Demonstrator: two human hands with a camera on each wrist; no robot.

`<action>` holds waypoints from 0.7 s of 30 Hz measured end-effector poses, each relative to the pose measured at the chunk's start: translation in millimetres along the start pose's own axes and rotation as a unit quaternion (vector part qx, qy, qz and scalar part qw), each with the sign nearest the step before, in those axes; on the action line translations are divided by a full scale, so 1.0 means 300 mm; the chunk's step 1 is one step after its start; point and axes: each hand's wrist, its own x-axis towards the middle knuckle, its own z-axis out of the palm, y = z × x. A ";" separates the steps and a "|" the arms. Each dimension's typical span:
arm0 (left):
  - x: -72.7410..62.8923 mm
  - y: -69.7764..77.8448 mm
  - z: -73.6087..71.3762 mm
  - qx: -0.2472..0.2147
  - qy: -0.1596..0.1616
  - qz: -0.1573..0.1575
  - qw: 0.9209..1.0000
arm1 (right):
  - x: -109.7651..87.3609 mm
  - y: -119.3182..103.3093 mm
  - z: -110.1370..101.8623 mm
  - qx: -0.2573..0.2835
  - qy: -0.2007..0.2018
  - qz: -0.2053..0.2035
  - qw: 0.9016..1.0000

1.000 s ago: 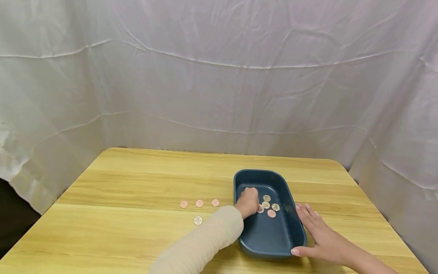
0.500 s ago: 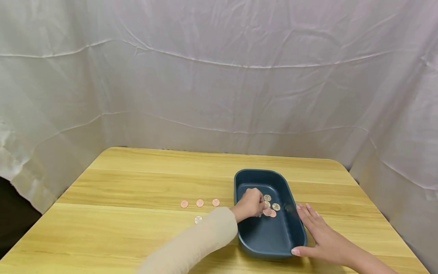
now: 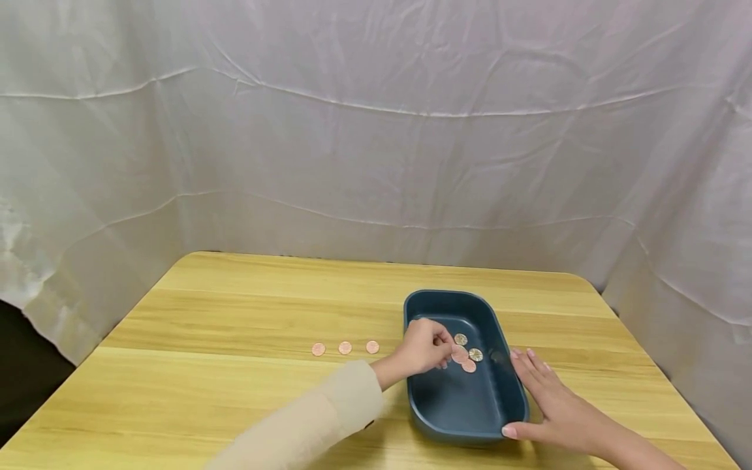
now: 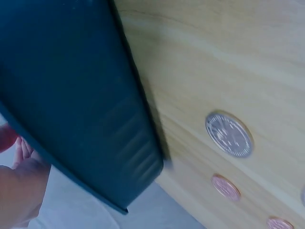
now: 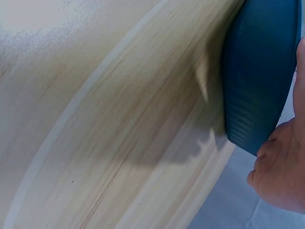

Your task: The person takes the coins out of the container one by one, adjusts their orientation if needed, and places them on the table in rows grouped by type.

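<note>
My left hand (image 3: pixel 424 346) is over the inside of a dark blue tray (image 3: pixel 464 408), pinching a copper-coloured coin (image 3: pixel 460 354) between thumb and fingertips. Close by on the tray floor lie another copper coin (image 3: pixel 469 366) and gold-coloured coins (image 3: pixel 476 354); the held coin overlaps some of them. Against the tray's right outer wall rests my right hand (image 3: pixel 555 408), fingers straight, thumb tip at the near right corner. The right wrist view shows part of this hand (image 5: pixel 283 167) along the tray's edge.
On the wooden table (image 3: pixel 235 405), left of the tray, is a row of copper coins (image 3: pixel 344 348). A silver coin (image 4: pixel 229 133) shows in the left wrist view; the sleeve (image 3: pixel 329 408) hides it from the head view. A pale curtain (image 3: pixel 376 163) hangs behind.
My left hand has taken hold of a copper coin and raised it slightly, while its forearm swung left over the silver coin. The tray and right hand stay put.
</note>
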 end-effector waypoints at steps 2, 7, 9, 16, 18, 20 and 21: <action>-0.005 -0.001 -0.017 -0.024 0.013 -0.004 1.000 | 0.001 -0.001 -0.001 -0.002 0.000 0.000 1.000; -0.025 -0.011 -0.064 -0.044 0.044 -0.010 0.998 | 0.000 -0.003 -0.001 -0.022 0.004 -0.003 1.000; -0.035 -0.019 -0.085 -0.043 0.051 -0.011 0.998 | 0.000 -0.002 0.000 -0.031 0.007 -0.005 0.999; -0.080 -0.055 -0.158 -0.056 0.068 -0.016 0.996 | -0.004 0.003 0.004 -0.053 0.024 -0.022 0.998; -0.095 -0.068 -0.179 -0.062 0.071 -0.024 0.995 | -0.004 0.004 0.004 -0.055 0.025 -0.024 0.998; -0.111 -0.083 -0.201 -0.066 0.075 -0.032 0.994 | -0.004 0.004 0.003 -0.058 0.026 -0.027 0.998; -0.117 -0.091 -0.211 -0.067 0.078 -0.036 0.994 | -0.004 0.004 0.002 -0.060 0.028 -0.029 0.997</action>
